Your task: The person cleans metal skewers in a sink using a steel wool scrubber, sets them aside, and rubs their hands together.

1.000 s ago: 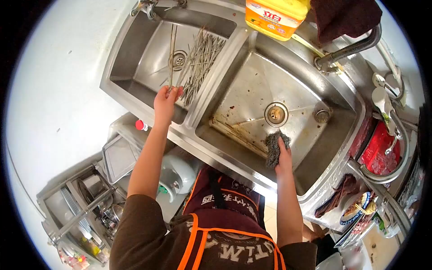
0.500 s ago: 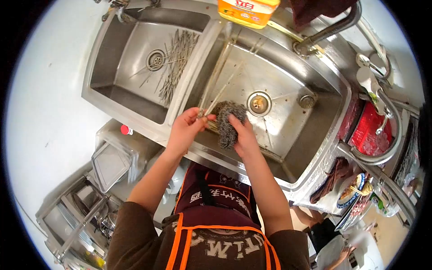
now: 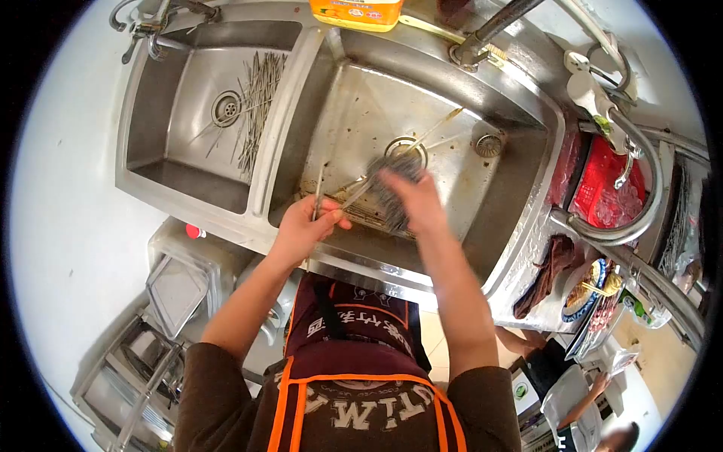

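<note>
Over the right basin [image 3: 512,173] of a double sink, my left hand [image 3: 301,230] pinches thin skewers [image 3: 438,126], one pointing away to the upper right past the drain. My right hand [image 3: 422,202], smeared by motion, is closed around a grey steel-wool scourer [image 3: 388,197]. The scourer wraps the held skewers a little right of my left fingers. Below my hands, more thin sticks [image 3: 369,217] lie along the near side of the basin, partly hidden. A heap of skewers [image 3: 260,105] rests in the left basin [image 3: 188,83], beside its drain.
An orange bottle [image 3: 358,13] stands at the sink's back edge, near a tap [image 3: 471,53]. To the right are a red basket [image 3: 611,181], a dark cloth [image 3: 545,275] and a patterned bowl [image 3: 578,301]. Another person [image 3: 584,407] is at the lower right.
My right hand and the scourer have moved right, away from my left hand, along the skewers. The camera view has shifted, so the sink appears further left.
</note>
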Tool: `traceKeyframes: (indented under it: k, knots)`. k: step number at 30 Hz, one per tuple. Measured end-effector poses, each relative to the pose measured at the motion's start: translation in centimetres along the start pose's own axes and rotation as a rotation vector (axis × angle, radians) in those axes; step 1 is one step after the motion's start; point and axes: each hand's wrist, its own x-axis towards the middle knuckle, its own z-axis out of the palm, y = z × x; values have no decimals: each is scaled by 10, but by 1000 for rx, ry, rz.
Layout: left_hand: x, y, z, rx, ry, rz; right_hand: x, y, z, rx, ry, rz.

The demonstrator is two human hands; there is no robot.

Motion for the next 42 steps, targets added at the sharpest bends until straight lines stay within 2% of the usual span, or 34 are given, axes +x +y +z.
traceKeyframes:
  k: [4,6,8,10,11,13,15,16,17,19,21,23,25,27,29,35,37,39,40,42]
  knots:
    - [-2,4,-2,74,-1,-5,33,-35,-33,206,9,-42]
    - [2,6,-1,64,-8,-11,31,-37,-26,301,175,-28]
    - [1,4,0,53,-10,-32,16,-11,-11,124,49,-8]
    - [9,3,2,84,34,-5,18,35,0,-79,16,104]
    - [14,1,5,78,17,-2,-11,63,29,114,-250,115]
    - [13,-2,3,192,81,35,-14,48,26,70,-242,106]
    - [-1,0,4,177,73,-21,7,10,-2,55,-74,172]
    - [-4,1,2,208,89,-20,20,30,-8,-187,93,-1]
    - [-1,2,3,240,93,-10,33,-14,-37,158,-15,24]
    - [2,-1,5,203,57,-1,37,-35,-43,4,340,58]
    - [7,-3,8,182,14,62,43,-32,-49,322,162,-68]
    - [10,-1,6,209,26,13,43,-29,-47,334,179,-49]
    - [10,-1,2,235,53,-44,39,-24,-45,325,131,-131]
    - [18,-1,4,371,86,64,40,-25,-44,327,138,-131]
    - [23,1,5,327,104,67,38,-23,-46,354,48,-132]
    - [25,-2,16,318,134,144,21,-14,-40,361,-12,-40]
    - [25,2,22,357,148,136,3,-13,-25,246,41,70]
    - [25,4,26,540,166,181,0,-8,-22,228,-43,112]
    - [28,0,28,540,165,179,0,3,-20,228,-41,115]
    - [34,-7,33,475,163,352,-3,28,-9,70,-229,66]
